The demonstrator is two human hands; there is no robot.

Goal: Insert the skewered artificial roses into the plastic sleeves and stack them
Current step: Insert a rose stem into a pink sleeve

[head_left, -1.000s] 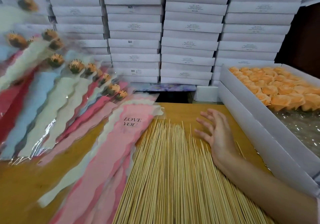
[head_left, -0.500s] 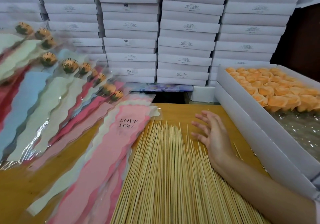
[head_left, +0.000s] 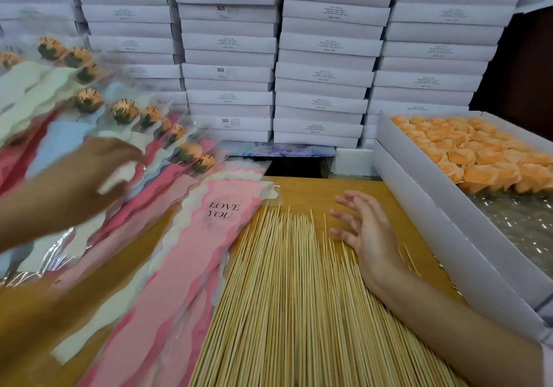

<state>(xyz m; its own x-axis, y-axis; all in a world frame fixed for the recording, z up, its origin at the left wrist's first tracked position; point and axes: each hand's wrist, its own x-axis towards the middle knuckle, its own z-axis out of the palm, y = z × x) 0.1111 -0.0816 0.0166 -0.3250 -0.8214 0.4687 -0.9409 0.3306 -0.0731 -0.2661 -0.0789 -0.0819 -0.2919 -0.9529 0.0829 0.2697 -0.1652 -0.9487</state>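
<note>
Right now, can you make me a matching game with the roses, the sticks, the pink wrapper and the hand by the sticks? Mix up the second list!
Things
1. loose orange roses
2. bamboo skewers
3. pink sleeve
4. right hand

Clues
A. says LOVE YOU
B. sit in the white box at the right
C. fingers spread wide
D. heaped in the middle of the table

Pairs: 1-B, 2-D, 3-A, 4-C

Skewers (head_left: 287,297) centre table; sleeves (head_left: 191,255) left; rose box (head_left: 419,207) right; stacked boxes (head_left: 323,57) behind, probably.
</note>
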